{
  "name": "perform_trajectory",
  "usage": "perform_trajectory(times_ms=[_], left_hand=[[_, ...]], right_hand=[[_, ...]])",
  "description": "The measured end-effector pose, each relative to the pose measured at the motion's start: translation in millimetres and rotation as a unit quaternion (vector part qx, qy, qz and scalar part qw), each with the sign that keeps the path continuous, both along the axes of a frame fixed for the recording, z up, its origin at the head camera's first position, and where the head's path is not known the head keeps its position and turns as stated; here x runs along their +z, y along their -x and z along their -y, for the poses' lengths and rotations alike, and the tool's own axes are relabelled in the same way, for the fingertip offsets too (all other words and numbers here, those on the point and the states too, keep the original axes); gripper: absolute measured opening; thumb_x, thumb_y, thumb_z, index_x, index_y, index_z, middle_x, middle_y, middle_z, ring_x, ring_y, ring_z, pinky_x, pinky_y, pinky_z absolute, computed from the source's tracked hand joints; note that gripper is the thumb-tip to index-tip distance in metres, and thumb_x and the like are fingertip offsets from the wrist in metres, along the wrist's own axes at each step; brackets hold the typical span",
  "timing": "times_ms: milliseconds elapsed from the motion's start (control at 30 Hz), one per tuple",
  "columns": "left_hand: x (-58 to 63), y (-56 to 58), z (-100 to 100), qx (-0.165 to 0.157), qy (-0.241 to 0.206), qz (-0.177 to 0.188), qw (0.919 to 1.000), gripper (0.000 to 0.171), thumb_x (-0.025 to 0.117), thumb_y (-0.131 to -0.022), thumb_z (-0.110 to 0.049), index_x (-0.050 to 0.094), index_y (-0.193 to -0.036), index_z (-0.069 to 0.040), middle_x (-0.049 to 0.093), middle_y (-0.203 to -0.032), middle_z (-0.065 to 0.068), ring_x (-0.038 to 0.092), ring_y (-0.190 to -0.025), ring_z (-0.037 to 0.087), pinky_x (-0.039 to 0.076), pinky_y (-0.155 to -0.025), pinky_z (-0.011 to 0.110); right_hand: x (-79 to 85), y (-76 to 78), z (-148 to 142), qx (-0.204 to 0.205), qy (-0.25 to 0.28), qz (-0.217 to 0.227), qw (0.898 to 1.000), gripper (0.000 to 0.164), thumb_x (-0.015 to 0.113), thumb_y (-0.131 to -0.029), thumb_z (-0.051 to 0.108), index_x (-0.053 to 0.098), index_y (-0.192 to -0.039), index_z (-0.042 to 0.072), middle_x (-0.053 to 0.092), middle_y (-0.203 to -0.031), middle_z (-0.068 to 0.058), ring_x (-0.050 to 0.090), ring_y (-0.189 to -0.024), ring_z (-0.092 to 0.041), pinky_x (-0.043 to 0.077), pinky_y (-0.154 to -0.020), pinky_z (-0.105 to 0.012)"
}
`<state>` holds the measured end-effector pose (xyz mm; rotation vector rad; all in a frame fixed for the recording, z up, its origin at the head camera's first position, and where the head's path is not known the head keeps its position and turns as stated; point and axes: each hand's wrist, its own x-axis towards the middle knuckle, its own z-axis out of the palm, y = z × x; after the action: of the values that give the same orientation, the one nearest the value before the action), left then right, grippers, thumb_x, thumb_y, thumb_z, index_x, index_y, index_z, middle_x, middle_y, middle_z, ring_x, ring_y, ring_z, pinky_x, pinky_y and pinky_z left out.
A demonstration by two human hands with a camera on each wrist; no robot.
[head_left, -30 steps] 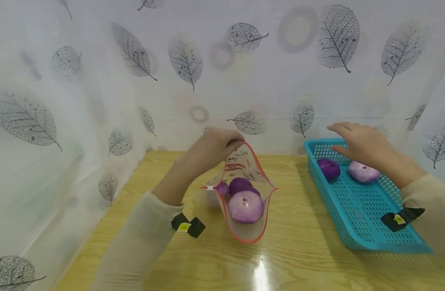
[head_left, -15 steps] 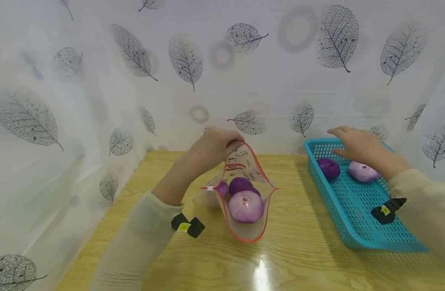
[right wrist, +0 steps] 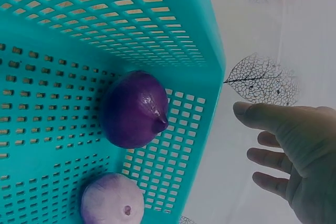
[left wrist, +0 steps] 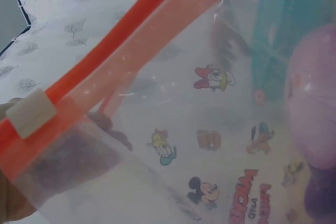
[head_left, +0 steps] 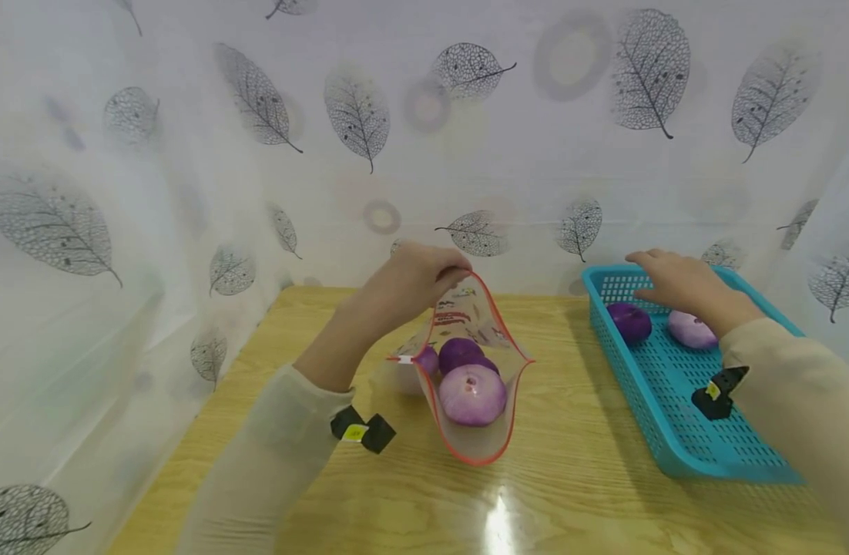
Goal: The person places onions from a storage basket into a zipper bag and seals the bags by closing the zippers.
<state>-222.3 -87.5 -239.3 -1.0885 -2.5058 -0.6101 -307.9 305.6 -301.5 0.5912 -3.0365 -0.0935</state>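
Observation:
My left hand point(head_left: 417, 277) pinches the far edge of a clear zip bag point(head_left: 474, 461) with a red rim and a white slider point(left wrist: 31, 113). The bag's mouth gapes toward me. Inside lie several purple onions, a pale one point(head_left: 471, 395) in front and a darker one point(head_left: 459, 356) behind it. My right hand point(head_left: 688, 287), fingers spread and holding nothing, hovers over the far end of a blue basket point(head_left: 663, 451). Below it in the basket sit a dark purple onion point(right wrist: 134, 109) and a paler onion point(right wrist: 113, 200).
The bag and basket stand on a wood-grain table point(head_left: 556, 493), the basket to the right. A whitish curtain point(head_left: 508, 154) printed with leaves hangs behind the table and along its left side.
My right hand has shifted slightly left and lower over the basket, its wrist swinging left. The left hand, the bag and the onions have stayed in place.

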Motion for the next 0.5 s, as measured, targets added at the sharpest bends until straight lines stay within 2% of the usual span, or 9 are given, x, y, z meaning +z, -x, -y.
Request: perform_trajectory(times_ms=[233, 367, 500], left_hand=[[0.5, -1.0, -1, 0.001, 0.0, -0.001, 1.0, 0.016, 0.059, -0.094, -0.013, 0.072, -0.101, -0.006, 0.072, -0.093, 0.004, 0.063, -0.076, 0.011, 0.052, -0.07, 0.02], [0.7, -1.4, -1, 0.0, 0.002, -0.01, 0.9999, 0.016, 0.059, -0.094, -0.012, 0.072, -0.101, -0.006, 0.072, -0.094, 0.004, 0.064, -0.079, 0.011, 0.052, -0.072, 0.02], [-0.4, -0.8, 0, -0.008, -0.007, -0.011, 0.9999, 0.015, 0.059, -0.094, -0.012, 0.072, -0.099, -0.004, 0.072, -0.091, 0.005, 0.063, -0.073, 0.011, 0.052, -0.069, 0.02]], right_hand=[[-6.5, 6.2, -5, -0.016, 0.01, 0.016, 1.0, 0.061, 0.068, -0.085, 0.015, 0.041, -0.132, -0.011, 0.043, -0.129, -0.039, 0.046, -0.112, -0.054, 0.042, -0.089, -0.064], [-14.4, 10.4, -9, -0.034, 0.039, 0.038, 0.998, 0.06, 0.066, -0.086, 0.014, 0.039, -0.133, -0.012, 0.041, -0.131, -0.039, 0.041, -0.117, -0.054, 0.038, -0.094, -0.066], [-25.7, 14.4, -14, -0.047, 0.063, 0.066, 0.995, 0.061, 0.065, -0.087, 0.013, 0.037, -0.134, -0.011, 0.037, -0.134, -0.039, 0.037, -0.12, -0.055, 0.035, -0.095, -0.067]])
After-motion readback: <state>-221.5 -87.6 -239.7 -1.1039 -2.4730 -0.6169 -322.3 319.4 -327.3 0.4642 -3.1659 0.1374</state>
